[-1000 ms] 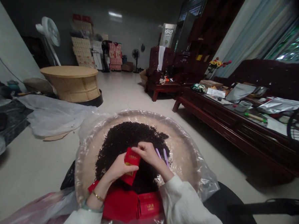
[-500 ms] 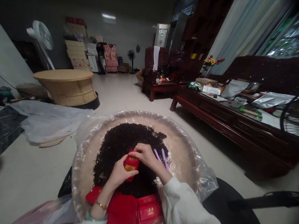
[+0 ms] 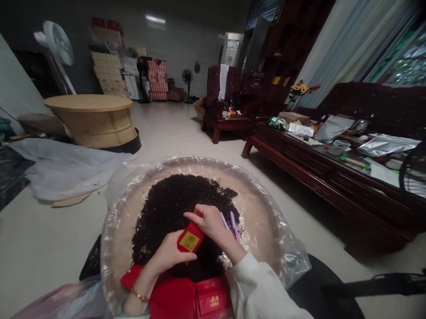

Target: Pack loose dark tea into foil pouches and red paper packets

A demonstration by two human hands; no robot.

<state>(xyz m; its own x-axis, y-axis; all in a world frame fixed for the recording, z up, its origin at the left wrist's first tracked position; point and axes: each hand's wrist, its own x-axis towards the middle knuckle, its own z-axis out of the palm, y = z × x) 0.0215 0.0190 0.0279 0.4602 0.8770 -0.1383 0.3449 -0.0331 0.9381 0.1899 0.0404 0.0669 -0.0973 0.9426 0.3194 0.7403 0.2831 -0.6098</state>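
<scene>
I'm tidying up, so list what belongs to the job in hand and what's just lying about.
Likely the job's:
held red packet with gold panel
heap of dark, leaf-like bits
round beige plastic-covered tray
gold-printed red packets
purple two-pronged tool

Likely just about:
white pedestal fan
shiny silver pouch

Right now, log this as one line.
Left hand: holds red packet; right hand: on red packet's upper end; dark heap: beneath both hands; purple tool: beside right hand

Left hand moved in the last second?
Yes. The left hand has shifted slightly toward the wearer, away from the tray's far rim.
</scene>
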